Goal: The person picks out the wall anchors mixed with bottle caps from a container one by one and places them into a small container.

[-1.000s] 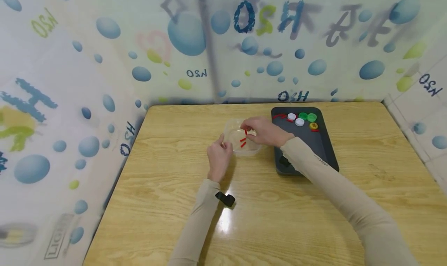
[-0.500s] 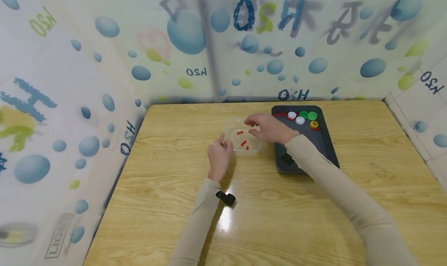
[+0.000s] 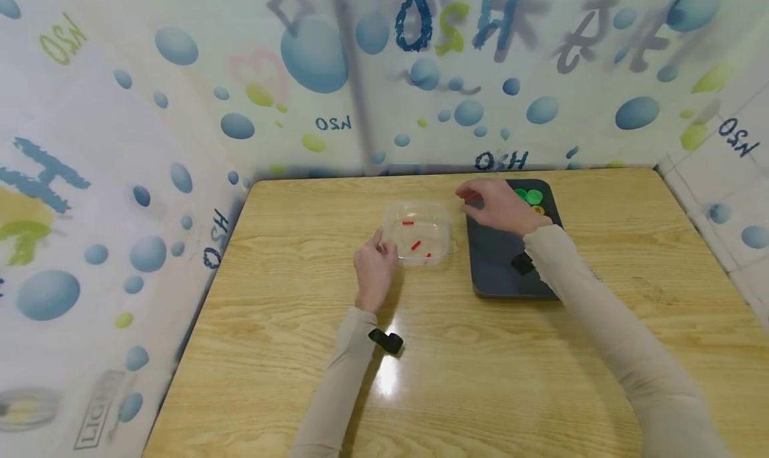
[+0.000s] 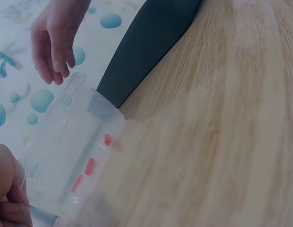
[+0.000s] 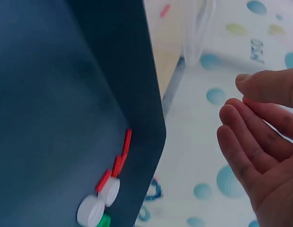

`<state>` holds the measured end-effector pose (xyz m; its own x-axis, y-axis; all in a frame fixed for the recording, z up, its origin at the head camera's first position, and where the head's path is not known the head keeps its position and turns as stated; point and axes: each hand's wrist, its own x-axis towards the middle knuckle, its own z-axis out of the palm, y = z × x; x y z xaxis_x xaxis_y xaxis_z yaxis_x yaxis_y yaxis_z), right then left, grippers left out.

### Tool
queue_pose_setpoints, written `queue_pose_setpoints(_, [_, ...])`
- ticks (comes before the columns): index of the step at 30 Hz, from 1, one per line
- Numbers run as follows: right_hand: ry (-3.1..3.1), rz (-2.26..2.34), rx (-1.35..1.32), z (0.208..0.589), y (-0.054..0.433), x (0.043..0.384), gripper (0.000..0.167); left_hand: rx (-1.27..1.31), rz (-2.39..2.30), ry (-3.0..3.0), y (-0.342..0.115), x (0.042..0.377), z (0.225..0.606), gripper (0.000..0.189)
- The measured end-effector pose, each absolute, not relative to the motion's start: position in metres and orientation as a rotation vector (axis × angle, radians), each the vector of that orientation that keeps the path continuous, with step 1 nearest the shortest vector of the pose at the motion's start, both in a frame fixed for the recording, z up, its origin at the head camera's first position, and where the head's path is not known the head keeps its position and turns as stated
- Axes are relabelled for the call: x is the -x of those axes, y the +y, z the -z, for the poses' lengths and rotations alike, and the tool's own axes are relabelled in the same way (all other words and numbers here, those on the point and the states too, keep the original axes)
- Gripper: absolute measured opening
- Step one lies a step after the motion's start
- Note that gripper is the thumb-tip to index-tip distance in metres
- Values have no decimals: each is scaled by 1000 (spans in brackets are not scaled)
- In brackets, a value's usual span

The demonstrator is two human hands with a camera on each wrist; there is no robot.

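My left hand (image 3: 375, 274) pinches the near left side of a clear plastic container (image 3: 447, 234) standing on the table. Three short red sticks (image 3: 416, 245) lie inside it. Over the far left corner of a dark grey tray (image 3: 495, 264) is my right hand (image 3: 500, 205), fingers loosely bent and thumb apart, holding nothing in the right wrist view. Below that hand, inside the tray, more red sticks (image 5: 126, 143) lie along the wall beside white bottle caps (image 5: 91, 211). Green bottle caps (image 3: 534, 197) and a yellow ring-like piece (image 3: 538, 209) show past the hand.
A wooden table (image 3: 288, 378) bears both containers, with a narrow gap between them. Behind the table's far edge and at the left hang printed sheets (image 3: 384, 97). Black wrist cameras (image 3: 386, 342) sit on both sleeves.
My right hand let a red stick drop into the clear container, then moved right and away to the tray's far left corner. My left hand has kept its grip on the container.
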<state>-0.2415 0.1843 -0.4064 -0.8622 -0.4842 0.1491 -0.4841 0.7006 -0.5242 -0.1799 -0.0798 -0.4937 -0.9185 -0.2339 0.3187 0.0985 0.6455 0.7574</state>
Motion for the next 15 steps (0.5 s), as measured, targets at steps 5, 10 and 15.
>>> queue_pose_setpoints(5, [2907, 913, 712, 408, 208, 247, 35, -100, 1183, -2485, -80, 179, 494, 45])
queue_pose_setpoints(10, [2940, 881, 589, 406, 234, 249, 39, -102, 1195, -2489, -79, 178, 493, 45])
queue_pose_setpoints(15, [2951, 894, 506, 406, 259, 246, 39, -109, 1232, -2492, -80, 179, 492, 46])
